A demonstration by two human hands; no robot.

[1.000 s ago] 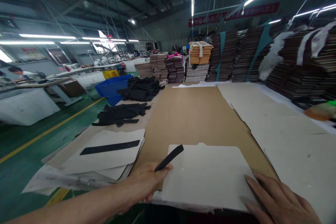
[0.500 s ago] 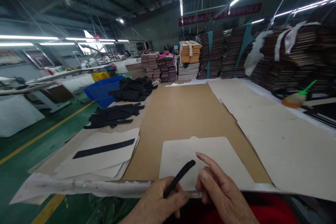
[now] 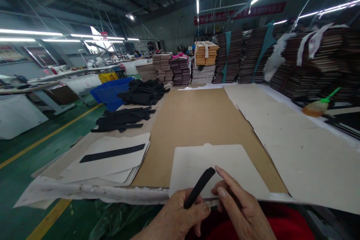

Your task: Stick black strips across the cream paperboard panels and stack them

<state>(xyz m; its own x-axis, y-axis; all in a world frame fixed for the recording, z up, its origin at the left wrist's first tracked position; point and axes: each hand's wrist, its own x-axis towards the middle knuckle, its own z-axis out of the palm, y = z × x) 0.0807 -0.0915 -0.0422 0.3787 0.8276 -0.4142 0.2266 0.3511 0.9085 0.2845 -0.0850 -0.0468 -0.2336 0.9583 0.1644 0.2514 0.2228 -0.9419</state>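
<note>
My left hand (image 3: 185, 213) is closed around a narrow black strip (image 3: 200, 187), which tilts up to the right over the table's front edge. At the strip's upper end, the index fingertip of my right hand (image 3: 239, 202) comes close to it; I cannot tell whether they touch. The right hand's fingers are apart and bent, with nothing visible in them. Beneath both hands lies a pale board (image 3: 210, 157) with rounded corners, a small tab on its far edge and small marks. To the left, a flat black strip (image 3: 112, 153) rests on a stack of similar pale boards (image 3: 118, 167).
Piles of black strips (image 3: 123, 117) lie at the left table edge, near a blue bin (image 3: 109, 93). Large pale sheets (image 3: 303, 146) cover the right side. A bottle with a green nozzle (image 3: 316, 108) lies at far right. Tall stacks of brown pieces (image 3: 232, 56) stand at the back.
My left hand and the strip have shifted slightly right, and more of the strip's broad side shows. The right index fingertip is now nearer the strip's end. The view has tilted slightly.
</note>
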